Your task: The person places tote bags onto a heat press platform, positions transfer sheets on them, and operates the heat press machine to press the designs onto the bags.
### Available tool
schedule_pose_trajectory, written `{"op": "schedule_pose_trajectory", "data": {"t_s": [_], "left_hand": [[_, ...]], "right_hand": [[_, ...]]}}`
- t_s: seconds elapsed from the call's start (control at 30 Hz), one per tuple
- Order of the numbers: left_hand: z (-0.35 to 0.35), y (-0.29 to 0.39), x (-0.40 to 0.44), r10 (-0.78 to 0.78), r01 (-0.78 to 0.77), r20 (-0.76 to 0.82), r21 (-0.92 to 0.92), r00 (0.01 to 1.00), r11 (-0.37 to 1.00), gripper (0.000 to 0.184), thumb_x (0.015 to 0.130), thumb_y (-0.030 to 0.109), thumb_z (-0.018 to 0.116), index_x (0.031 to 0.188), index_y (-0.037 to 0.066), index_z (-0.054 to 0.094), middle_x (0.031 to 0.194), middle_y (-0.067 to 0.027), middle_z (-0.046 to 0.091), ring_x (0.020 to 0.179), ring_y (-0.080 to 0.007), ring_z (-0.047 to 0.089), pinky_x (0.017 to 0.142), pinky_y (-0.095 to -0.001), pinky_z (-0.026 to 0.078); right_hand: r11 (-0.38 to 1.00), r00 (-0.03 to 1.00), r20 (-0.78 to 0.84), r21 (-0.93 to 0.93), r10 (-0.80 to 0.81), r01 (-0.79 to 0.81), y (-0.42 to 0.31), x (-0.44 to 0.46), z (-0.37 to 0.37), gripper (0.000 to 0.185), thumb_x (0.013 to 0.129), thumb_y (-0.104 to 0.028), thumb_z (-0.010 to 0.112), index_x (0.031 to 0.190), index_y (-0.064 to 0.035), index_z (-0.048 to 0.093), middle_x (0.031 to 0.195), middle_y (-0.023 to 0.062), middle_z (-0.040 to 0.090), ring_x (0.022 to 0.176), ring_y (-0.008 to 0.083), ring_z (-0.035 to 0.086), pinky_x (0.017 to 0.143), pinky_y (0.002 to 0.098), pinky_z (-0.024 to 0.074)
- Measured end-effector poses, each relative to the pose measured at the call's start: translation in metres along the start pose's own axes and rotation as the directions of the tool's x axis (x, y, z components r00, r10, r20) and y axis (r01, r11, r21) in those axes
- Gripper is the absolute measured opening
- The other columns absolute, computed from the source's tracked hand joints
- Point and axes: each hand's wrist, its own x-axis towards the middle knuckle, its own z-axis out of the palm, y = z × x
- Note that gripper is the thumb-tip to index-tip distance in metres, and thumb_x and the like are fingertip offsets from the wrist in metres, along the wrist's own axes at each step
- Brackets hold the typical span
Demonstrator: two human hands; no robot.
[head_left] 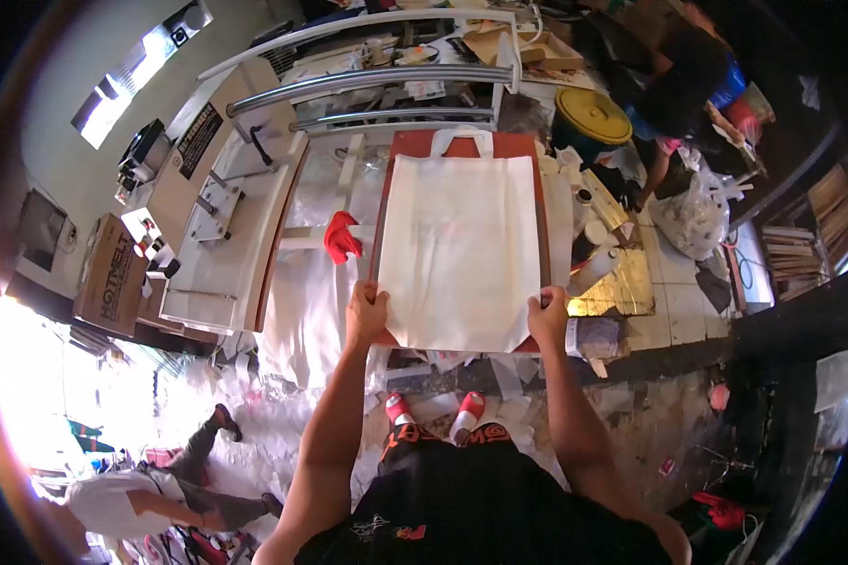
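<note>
The white bag (460, 245) was laid flat on the reddish board (415, 144), near a piece of crumpled red fabric (341, 237), and was pinched low on its two sides by the fingers (363, 290) of the left hand (366, 309) and those of the right hand (549, 311).

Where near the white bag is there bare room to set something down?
Right of the white bag, white tiles show bare between the gold sheet and dark scrap. Bottles crowd the space right of the red board.
</note>
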Motion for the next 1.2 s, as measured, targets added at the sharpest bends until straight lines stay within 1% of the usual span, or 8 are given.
{"op": "schedule_pose_trajectory", "data": {"t_s": [0.43,0.53,0.63,0.8,0.93,1.0,1.13,1.2], "left_hand": [[-0.066,-0.078,-0.07,-0.037,0.034,-0.012,-0.224,0.999,0.974,0.033,0.099,0.023,0.057,0.125,0.004,0.054,0.101,-0.0167,0.067,0.086,-0.0256,0.066,0.076,-0.0372,0.053],[-0.097,-0.173,-0.154,-0.196,0.198,0.05,-0.046,0.979,0.979,0.03,0.098,0.02,0.054,0.122,0.003,0.053,0.096,-0.0185,0.066,0.08,-0.03,0.066,0.072,-0.0412,0.053],[-0.128,-0.351,-0.283,0.256,-0.406,0.374,0.407,0.891,0.819,0.016,0.084,0.006,0.058,0.099,0.004,0.058,0.091,-0.0219,0.061,0.082,-0.0414,0.063,0.069,-0.0519,0.052],[-0.223,-0.426,-0.491,-0.74,0.459,0.381,0.602,0.554,0.654,0.047,0.09,0.039,0.049,0.081,-0.002,0.069,0.088,-0.0321,0.064,0.092,-0.0477,0.064,0.083,-0.0562,0.048],[-0.283,-0.47,-0.614,-0.771,0.462,0.44,0.623,0.46,0.631,0.035,0.087,0.028,0.056,0.084,-0.004,0.07,0.084,-0.0287,0.068,0.087,-0.0441,0.068,0.077,-0.0503,0.052],[-0.293,-0.452,-0.609,-0.857,0.576,0.38,0.635,0.348,0.515,0.035,0.087,0.03,0.056,0.085,-0.002,0.071,0.084,-0.0262,0.069,0.085,-0.0396,0.069,0.074,-0.048,0.053],[-0.28,-0.461,-0.583,-0.892,0.696,0.311,0.559,0.328,0.45,0.033,0.086,0.03,0.058,0.083,-0.001,0.068,0.081,-0.0234,0.069,0.082,-0.0378,0.069,0.075,-0.0465,0.053],[-0.256,-0.438,-0.532,-0.773,0.648,0.166,0.455,0.613,0.611,0.025,0.086,0.024,0.06,0.085,0.0,0.067,0.083,-0.0217,0.069,0.082,-0.0388,0.067,0.076,-0.0464,0.053]], "right_hand": [[0.969,0.945,-0.255,-0.192,-0.203,0.156,0.165,-0.06,-0.024,0.027,0.094,-0.026,0.063,0.103,-0.0005,0.061,0.091,0.0155,0.068,0.087,0.0316,0.066,0.078,0.0404,0.0529],[0.88,0.942,-0.078,-0.337,0.327,-0.334,0.157,-0.153,0.003,0.022,0.094,-0.025,0.06,0.101,-0.0046,0.063,0.094,0.0149,0.068,0.09,0.0327,0.067,0.077,0.0409,0.0527],[0.951,0.959,0.195,-0.273,0.205,-0.148,0.136,-0.202,0.078,0.021,0.09,-0.025,0.064,0.087,-0.0045,0.064,0.081,0.0162,0.068,0.076,0.0344,0.068,0.07,0.0407,0.0545],[0.863,0.946,0.302,-0.502,0.116,0.054,0.156,-0.182,0.204,0.035,0.091,-0.037,0.06,0.098,-0.0032,0.067,0.096,0.0186,0.069,0.087,0.0388,0.066,0.078,0.0479,0.0528],[0.71,0.911,0.247,-0.571,-0.329,0.412,0.179,-0.155,0.262,0.04,0.085,-0.04,0.063,0.108,-0.0081,0.067,0.106,0.0192,0.068,0.096,0.0416,0.065,0.084,0.0507,0.051],[0.696,0.85,0.365,-0.718,0.38,-0.003,0.115,-0.147,0.258,0.058,0.085,-0.049,0.063,0.127,-0.0092,0.06,0.129,0.0209,0.061,0.117,0.0413,0.058,0.099,0.0479,0.0469],[0.778,0.824,0.381,-0.618,0.419,-0.109,0.088,-0.15,0.256,0.055,0.084,-0.046,0.063,0.124,-0.0094,0.063,0.123,0.0251,0.062,0.114,0.0419,0.06,0.093,0.0507,0.0482],[0.79,0.938,0.242,-0.61,0.249,-0.052,0.135,-0.162,0.258,0.042,0.083,-0.036,0.065,0.114,-0.0074,0.066,0.115,0.0248,0.065,0.107,0.0423,0.063,0.089,0.0501,0.0498]]}}
